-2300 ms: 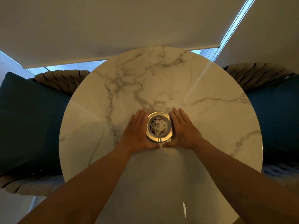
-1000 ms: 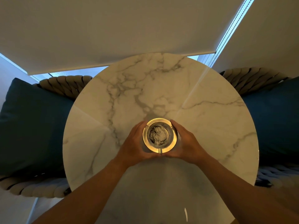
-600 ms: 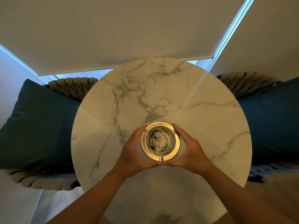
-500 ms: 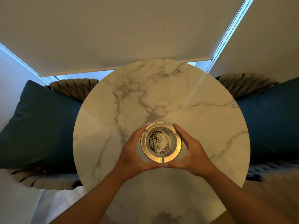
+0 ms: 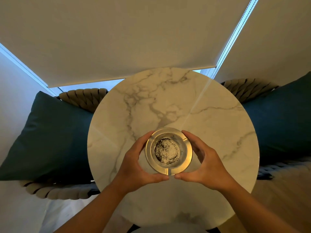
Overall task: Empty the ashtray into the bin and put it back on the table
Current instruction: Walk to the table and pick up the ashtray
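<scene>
Both hands, left (image 5: pixel 134 167) and right (image 5: pixel 207 165), cupped around glass ashtray (image 5: pixel 168 151) full of ash (image 5: pixel 167 151), above round marble surface (image 5: pixel 210 132), thumbs nearly meeting.

I see only my own two bare forearms, no sleeves on either. My bare left hand (image 5: pixel 134 167) and bare right hand (image 5: pixel 207 167) carry no rings, watch or gloves.
</scene>
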Demonstrator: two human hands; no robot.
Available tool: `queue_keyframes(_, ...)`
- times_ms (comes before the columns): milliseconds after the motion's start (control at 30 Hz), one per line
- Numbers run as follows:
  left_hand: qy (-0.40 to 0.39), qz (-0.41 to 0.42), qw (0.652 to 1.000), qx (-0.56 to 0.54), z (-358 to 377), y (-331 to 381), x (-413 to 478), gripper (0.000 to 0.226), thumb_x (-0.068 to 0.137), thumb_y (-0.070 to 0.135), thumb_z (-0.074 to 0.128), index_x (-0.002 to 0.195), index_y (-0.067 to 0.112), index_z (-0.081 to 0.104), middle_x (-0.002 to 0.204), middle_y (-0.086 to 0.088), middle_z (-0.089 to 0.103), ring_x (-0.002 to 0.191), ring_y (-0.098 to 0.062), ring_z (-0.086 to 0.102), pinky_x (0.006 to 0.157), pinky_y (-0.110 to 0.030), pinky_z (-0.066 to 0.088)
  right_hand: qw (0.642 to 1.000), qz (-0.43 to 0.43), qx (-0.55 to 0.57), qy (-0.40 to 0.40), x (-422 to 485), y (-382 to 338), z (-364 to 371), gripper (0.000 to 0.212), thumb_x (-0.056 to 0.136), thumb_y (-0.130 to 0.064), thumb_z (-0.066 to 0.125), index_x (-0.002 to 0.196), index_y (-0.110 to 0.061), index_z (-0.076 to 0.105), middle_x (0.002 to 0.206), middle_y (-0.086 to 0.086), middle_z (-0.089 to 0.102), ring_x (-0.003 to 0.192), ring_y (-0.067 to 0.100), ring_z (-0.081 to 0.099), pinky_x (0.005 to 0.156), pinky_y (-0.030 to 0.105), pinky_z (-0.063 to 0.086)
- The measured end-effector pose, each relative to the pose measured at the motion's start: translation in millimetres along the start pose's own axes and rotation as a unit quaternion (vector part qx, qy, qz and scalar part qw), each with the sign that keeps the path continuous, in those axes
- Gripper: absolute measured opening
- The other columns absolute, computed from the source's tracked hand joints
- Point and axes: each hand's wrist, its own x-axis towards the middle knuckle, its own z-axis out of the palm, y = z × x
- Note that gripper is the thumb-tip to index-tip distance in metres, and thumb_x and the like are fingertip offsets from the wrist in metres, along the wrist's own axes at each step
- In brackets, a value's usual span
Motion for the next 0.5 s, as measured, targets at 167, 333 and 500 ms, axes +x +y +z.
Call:
queue_keyframes(167, -0.006, 0.004, 1.0, 0.022, -8, 4, -17, 0.113, 0.053, 0.041, 0.096, 0.148, 0.029, 0.035, 0.145, 0.013, 0.052, 0.137, -0.012, 0.05, 0.11, -0.025, 0.043, 1.0, -0.012, -0.013, -0.011, -10, -8, 12, 0.112, 0.047, -0.03, 0.097, 0.143, -0.027, 0.04, 0.138, -0.017, 0.055, 0.131, 0.008, 0.05, 0.106, 0.017, 0.039)
queue_keyframes(333, 0.016, -0.002, 0.999, 0.037, 2, 16, -46, 0.111, 0.055, 0.047, 0.094, 0.148, 0.027, 0.036, 0.145, 0.012, 0.053, 0.137, -0.013, 0.05, 0.11, -0.03, 0.044, 0.999, -0.018, -0.026, -0.033, -31, -14, 15, 0.112, 0.045, -0.034, 0.097, 0.142, -0.03, 0.04, 0.136, -0.021, 0.055, 0.128, 0.005, 0.052, 0.102, 0.013, 0.04)
queue_keyframes(500, 0.06, -0.016, 0.996, 0.057, 29, 28, -82, 0.113, 0.055, 0.049, 0.093, 0.148, 0.022, 0.036, 0.146, 0.008, 0.052, 0.137, -0.013, 0.049, 0.111, -0.037, 0.045, 0.997, -0.034, -0.04, -0.064, -59, -14, 5, 0.114, 0.045, -0.037, 0.096, 0.144, -0.029, 0.039, 0.138, -0.021, 0.053, 0.132, 0.005, 0.048, 0.109, 0.029, 0.039)
